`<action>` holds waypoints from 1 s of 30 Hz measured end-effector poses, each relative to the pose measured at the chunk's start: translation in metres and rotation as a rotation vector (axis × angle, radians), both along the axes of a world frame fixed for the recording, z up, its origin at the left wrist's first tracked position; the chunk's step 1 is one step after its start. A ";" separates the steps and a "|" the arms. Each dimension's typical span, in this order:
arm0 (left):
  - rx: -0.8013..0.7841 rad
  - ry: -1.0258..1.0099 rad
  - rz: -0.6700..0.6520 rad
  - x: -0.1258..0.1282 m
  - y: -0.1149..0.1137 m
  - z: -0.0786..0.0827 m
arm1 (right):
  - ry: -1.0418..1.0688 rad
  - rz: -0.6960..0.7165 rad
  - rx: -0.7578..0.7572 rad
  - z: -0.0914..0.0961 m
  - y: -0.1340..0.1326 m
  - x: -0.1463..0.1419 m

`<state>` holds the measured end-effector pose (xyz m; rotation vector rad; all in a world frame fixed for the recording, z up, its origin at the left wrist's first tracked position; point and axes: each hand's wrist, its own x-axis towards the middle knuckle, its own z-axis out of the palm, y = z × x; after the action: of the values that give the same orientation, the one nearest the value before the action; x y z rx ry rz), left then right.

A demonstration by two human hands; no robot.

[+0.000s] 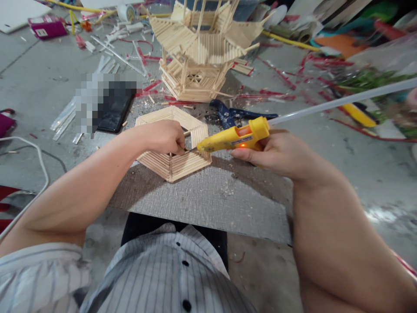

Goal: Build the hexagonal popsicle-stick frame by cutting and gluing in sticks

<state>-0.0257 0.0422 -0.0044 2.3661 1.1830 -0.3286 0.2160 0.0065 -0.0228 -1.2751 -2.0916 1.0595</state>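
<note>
A hexagonal panel of thin wooden sticks lies flat on the grey board. Over its middle is my left hand, fingers pinched at the nozzle tip; what they hold is hidden, perhaps a small stick end. My right hand grips a yellow hot glue gun with its orange light on. The gun's nozzle points left and comes close to my left fingertips, above the panel. A long clear glue stick runs out of the gun's back to the right.
Behind the panel stands a pagoda-like stick model. Blue-handled pliers lie just beyond the gun. A black phone and clear glue sticks are on the left. Red plastic scraps litter the floor. A white cable curves at far left.
</note>
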 end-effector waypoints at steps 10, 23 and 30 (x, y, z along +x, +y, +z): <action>-0.005 -0.021 0.008 -0.001 0.001 -0.001 | 0.023 0.021 0.007 0.000 0.000 0.001; -0.018 -0.008 0.008 -0.002 0.001 -0.001 | 0.022 0.012 0.012 0.002 0.000 0.001; -0.032 0.002 0.029 -0.001 0.001 0.000 | -0.041 -0.006 0.027 0.003 -0.001 0.000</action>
<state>-0.0265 0.0431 -0.0049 2.3199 1.2023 -0.3375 0.2165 0.0059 -0.0202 -1.2997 -2.1236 1.0077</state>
